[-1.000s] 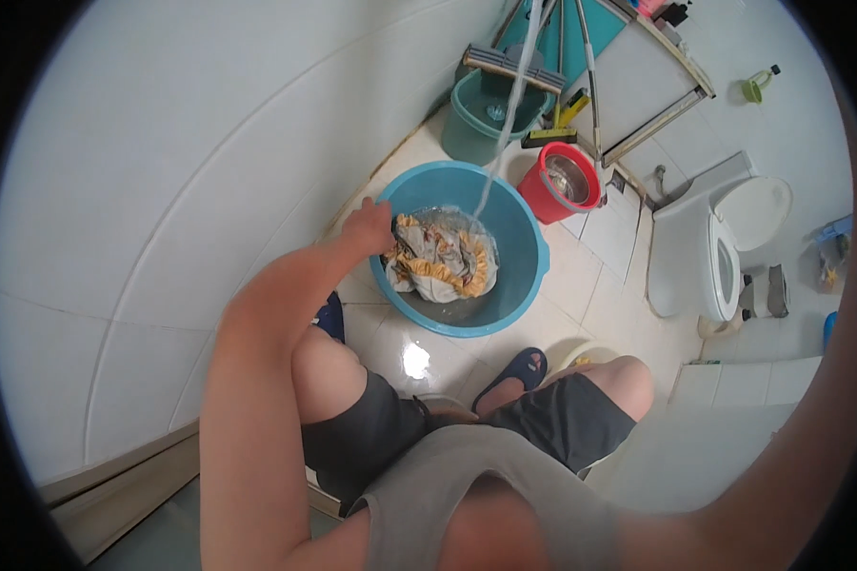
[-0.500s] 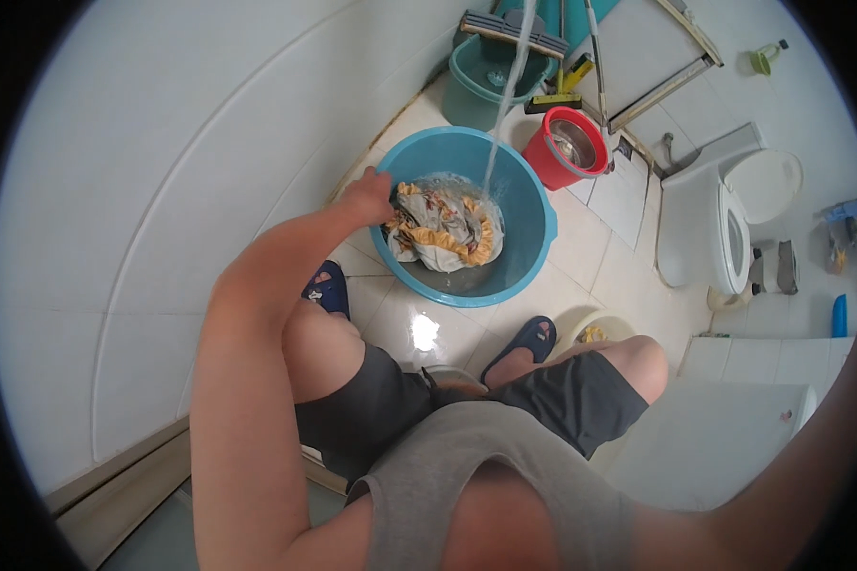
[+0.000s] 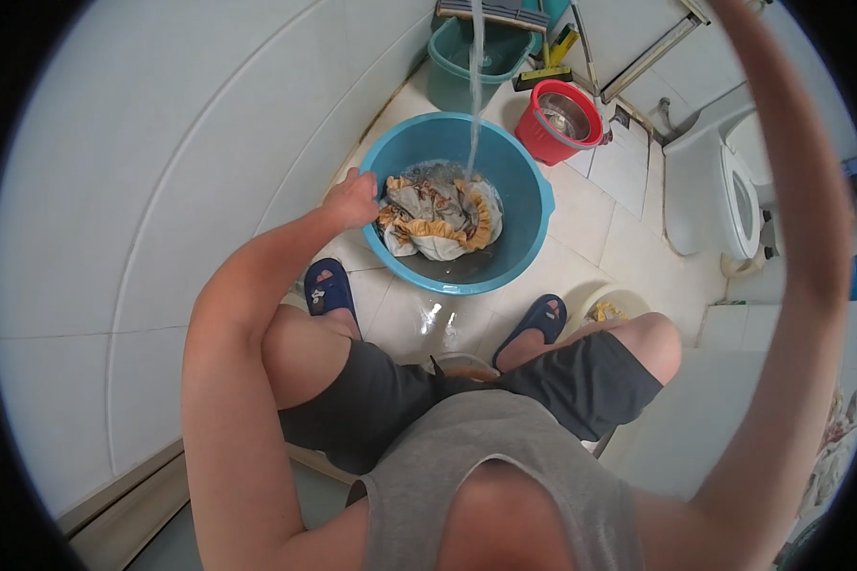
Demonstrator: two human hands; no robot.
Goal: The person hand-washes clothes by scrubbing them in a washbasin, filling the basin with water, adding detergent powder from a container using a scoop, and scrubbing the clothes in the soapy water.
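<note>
the left hand (image 3: 352,198) gripped the near-left rim of the blue basin (image 3: 528,205), fingers curled, the wet patterned cloth (image 3: 438,217) lying just to its right inside; the right hand was raised out of view.

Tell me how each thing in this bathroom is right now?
blue basin: on floor, partly filled.
patterned cloth: bunched, wet, in basin.
water stream: pouring into basin.
left hand: at basin's rim, touching cloth.
red bucket: upright.
green bucket: upright.
toilet: lid raised.
</note>
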